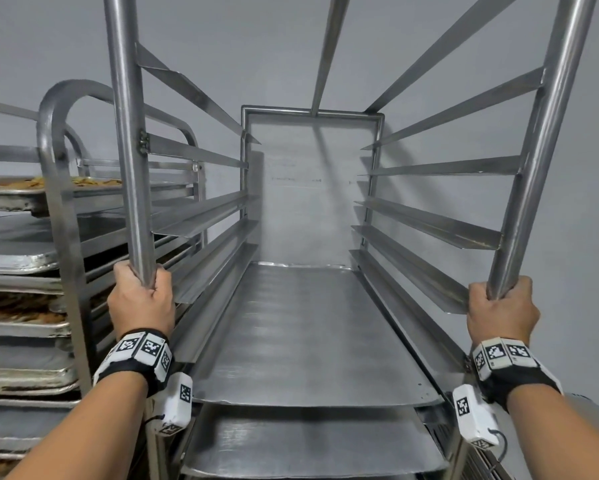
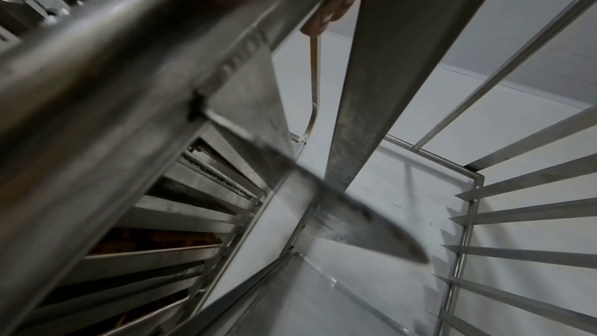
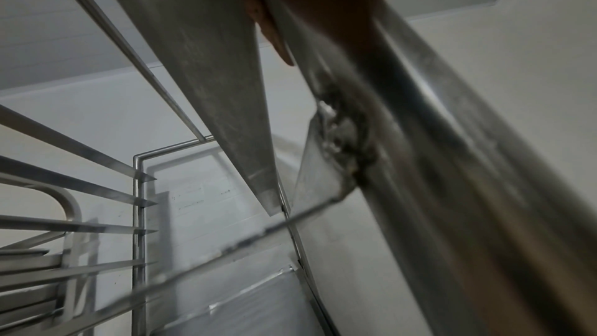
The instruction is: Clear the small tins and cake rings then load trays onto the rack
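Observation:
A tall steel tray rack [image 1: 312, 112] stands straight ahead, its side rails running back toward the wall. My left hand [image 1: 140, 296] grips the rack's front left post [image 1: 126, 150]. My right hand [image 1: 502, 306] grips the front right post [image 1: 540, 150]. An empty flat tray [image 1: 308, 341] lies on a rail level between my hands, with another tray [image 1: 308, 441] one level below. In the left wrist view my fingers [image 2: 339, 1] curl round the post [image 2: 97, 86]. The right wrist view shows fingers [image 3: 274, 29] round the other post [image 3: 452, 162]. No tins or cake rings are in sight.
A second rack [image 1: 54, 168] stands close on the left, loaded with several trays, some holding baked goods [image 1: 21, 313]. A plain grey wall [image 1: 308, 202] closes the space right behind the rack. The upper rail levels [image 1: 443, 168] hold nothing.

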A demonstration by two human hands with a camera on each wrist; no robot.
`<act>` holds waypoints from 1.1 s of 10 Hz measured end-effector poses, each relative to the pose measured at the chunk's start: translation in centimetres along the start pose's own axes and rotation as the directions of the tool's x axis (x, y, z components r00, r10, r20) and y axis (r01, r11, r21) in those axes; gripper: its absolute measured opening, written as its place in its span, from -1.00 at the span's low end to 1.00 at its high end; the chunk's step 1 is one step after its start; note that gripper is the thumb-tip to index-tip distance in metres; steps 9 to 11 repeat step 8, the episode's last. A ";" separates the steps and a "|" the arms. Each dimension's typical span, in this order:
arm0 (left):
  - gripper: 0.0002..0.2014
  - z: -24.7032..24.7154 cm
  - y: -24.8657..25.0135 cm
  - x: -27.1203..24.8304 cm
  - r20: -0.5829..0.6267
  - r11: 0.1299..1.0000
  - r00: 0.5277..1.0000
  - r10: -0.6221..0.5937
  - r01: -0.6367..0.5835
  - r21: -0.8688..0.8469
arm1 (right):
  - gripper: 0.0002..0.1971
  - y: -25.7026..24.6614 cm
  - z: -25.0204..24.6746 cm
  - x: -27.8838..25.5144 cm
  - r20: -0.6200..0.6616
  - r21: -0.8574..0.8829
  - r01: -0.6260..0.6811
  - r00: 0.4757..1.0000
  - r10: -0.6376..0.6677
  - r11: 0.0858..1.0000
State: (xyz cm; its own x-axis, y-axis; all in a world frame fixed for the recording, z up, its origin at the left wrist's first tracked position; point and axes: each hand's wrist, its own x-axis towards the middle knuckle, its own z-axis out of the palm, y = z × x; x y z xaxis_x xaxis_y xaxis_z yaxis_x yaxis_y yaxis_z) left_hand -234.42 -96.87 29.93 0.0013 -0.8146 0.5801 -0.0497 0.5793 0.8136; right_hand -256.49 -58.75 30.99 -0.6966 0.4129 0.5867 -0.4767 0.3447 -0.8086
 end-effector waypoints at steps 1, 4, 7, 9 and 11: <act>-0.80 1.7 -0.2 0.6 -0.007 1.000 1.000 -0.005 0.005 0.010 | -0.81 0.6 1.5 0.9 0.019 -0.003 -0.011 1.000 0.011 1.000; -0.76 2.1 0.2 0.7 -0.031 0.998 0.999 -0.039 0.040 0.057 | -0.84 0.9 2.0 0.7 0.037 0.001 -0.025 0.999 0.025 1.000; -0.76 1.0 0.7 0.8 0.109 0.998 0.992 -0.070 0.069 0.005 | -0.77 -0.1 1.3 0.2 0.125 0.012 -0.044 0.991 0.042 0.999; -0.73 0.2 1.3 1.1 0.195 0.991 0.972 -0.131 0.133 0.007 | -0.72 -0.8 0.7 -0.1 0.154 -0.072 -0.092 0.983 0.102 0.993; -0.73 0.2 1.3 1.1 0.195 0.991 0.972 -0.131 0.133 0.007 | -0.72 -0.8 0.7 -0.1 0.154 -0.072 -0.092 0.983 0.102 0.993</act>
